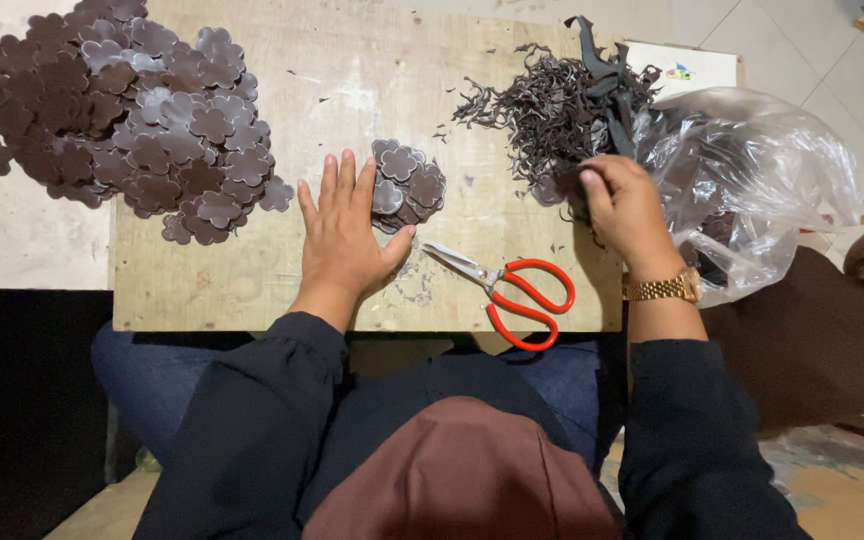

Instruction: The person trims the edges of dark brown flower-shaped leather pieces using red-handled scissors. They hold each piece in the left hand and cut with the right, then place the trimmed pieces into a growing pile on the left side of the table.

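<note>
My left hand (347, 232) lies flat on the wooden board (252, 270), fingers spread, its fingertips against a small pile of brown flower-shaped cutouts (409, 184). My right hand (624, 205) is closed on the edge of a heap of thin dark brown scraps (552, 105), beside a clear plastic bag (752, 170). Whether it pinches scraps or the bag's rim is hidden by the fingers. Red-handled scissors (512, 290) lie on the board between the hands, blades pointing left.
A large heap of brown flower-shaped cutouts (122, 110) covers the board's far left corner and the pale surface beside it. Dark strips (602, 70) lie on top of the scraps. Brown cloth (812, 340) sits at the right.
</note>
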The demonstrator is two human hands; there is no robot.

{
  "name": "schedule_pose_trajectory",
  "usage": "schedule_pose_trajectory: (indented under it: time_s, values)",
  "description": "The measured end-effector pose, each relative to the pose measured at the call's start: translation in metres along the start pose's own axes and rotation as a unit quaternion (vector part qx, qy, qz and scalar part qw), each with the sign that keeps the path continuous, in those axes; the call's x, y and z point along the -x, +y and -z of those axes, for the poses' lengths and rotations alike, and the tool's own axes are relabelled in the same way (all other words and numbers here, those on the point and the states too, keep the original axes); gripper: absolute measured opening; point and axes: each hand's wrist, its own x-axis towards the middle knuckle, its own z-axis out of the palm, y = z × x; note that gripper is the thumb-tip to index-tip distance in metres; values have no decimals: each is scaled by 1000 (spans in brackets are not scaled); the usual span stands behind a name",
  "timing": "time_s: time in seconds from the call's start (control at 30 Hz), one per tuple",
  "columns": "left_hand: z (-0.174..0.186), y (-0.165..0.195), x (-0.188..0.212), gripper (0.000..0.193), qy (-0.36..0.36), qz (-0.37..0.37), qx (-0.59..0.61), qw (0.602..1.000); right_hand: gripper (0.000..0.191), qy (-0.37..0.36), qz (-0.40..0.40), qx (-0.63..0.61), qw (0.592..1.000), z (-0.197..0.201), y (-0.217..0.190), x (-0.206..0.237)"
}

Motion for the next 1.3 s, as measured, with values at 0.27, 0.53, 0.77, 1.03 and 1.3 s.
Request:
schedule_pose_trajectory:
  time_s: [0.27,0.53,0.77,1.03,1.3]
  values:
    - [1,0,-1,97,4,-1,4,1000,35,-42,-112,-120,985,8,-25,12]
    - [1,0,-1,97,-10,7,4,1000,32,-49,-34,22,998,11,-41,26]
    - [2,0,-1,96,-7,6,-2,1000,17,17,-53,-15,998,-2,-35,39]
    - [0,-1,1,97,9,2,-7,1000,15,57,-71,-66,994,-11,-15,42]
    - [3,3,1,98,-1,3,6,1000,16,50,-201,-270,940,-18,1,45]
